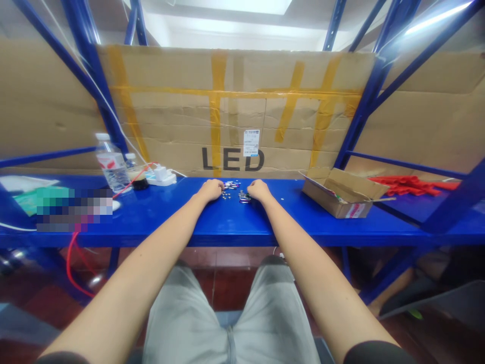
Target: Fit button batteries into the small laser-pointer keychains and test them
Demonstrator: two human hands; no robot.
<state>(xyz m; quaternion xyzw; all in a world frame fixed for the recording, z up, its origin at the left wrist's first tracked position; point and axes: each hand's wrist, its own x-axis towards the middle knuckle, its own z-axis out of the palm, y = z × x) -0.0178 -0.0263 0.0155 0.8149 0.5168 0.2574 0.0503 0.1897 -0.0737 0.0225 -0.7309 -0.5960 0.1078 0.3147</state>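
Where the head view looks over a blue table (227,222): small metal parts (244,198), loose, in groups between the hands; left hand (212,190) and right hand (259,189), fingers curled inward beside them, exact opening and any hold unclear; right, one cardboard box (322,202), flaps open, small greenish contents indistinct; far left, one clear bottle (114,169), red-marked, upper part tilted left, fill level unclear.

The person wears pale grey legwear (189,316), softly creased, with a raised seam (231,344) down the front. Black sleeves (379,353) leave both forearms (310,263), the left hand (211,190) and the right hand (259,190) bare.
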